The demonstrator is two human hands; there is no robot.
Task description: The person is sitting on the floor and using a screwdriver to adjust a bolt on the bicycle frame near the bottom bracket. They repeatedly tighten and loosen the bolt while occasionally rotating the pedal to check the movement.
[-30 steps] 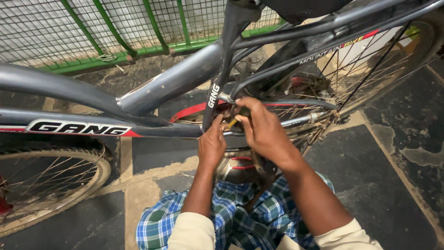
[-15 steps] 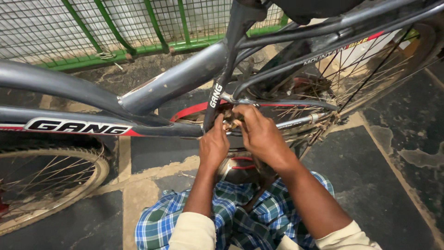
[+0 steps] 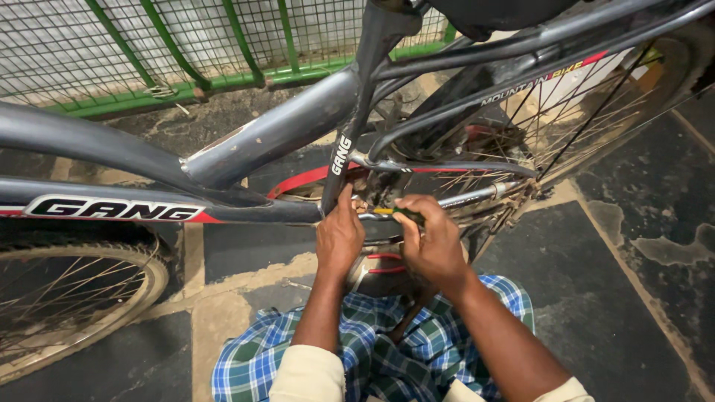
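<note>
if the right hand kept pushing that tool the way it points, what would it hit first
The right hand aims its yellow-and-green tool leftward. It would probably first meet the left hand's fingers beside the grey seat tube; depth is unclear.

Bike frame point(image 3: 246, 149): grey painted metal, smooth, semi-gloss w/ dusty patches. Spokes point(image 3: 566, 126): thin bare metal, dulled by dirt. Mesh fence point(image 3: 112, 37): wire, green-painted bars. Floor point(image 3: 633, 298): dark rough stone slabs, sandy grit in joints. Checked cloth point(image 3: 372, 357): soft woven cotton, matt. Tool handle point(image 3: 398, 213): glossy plastic.
</note>
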